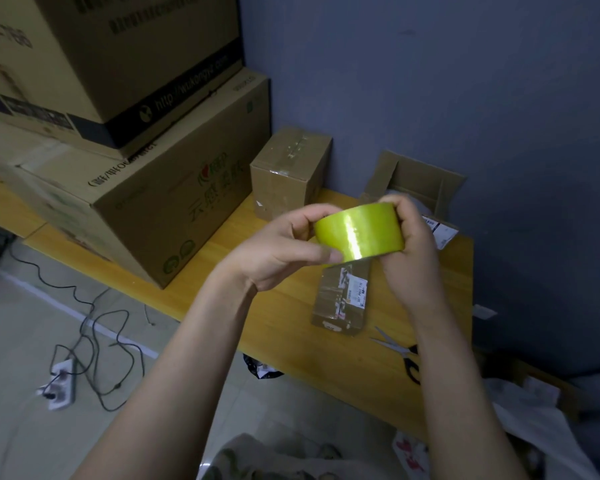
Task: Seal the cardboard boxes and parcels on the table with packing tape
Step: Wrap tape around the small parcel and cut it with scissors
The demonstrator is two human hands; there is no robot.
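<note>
Where the two hands meet above the wooden table (284,327), we record one roll of yellow-green packing tape (359,233), held in the air on its side, clear of the tabletop.

- Left hand (281,252): fingers and thumb curled round the roll's left end, thumb along the lower edge.
- Right hand (411,247): fingers bent over the roll's right end and clamped on it; we cannot tell where the fingertips lie.
- Flat parcel (342,299): lying on the table right below the roll, labels and clear tape on its top face.
- Small closed box (288,171): upright at the table's far edge, against the wall, tape across its top.
- Open box (418,183): behind the right hand, flaps raised.
- Scissors (400,351): on the table near the right forearm, partly hidden by it.
- Two large cartons (136,188): stacked at the left.
- Power strip (61,386): on the floor, with cables.
</note>
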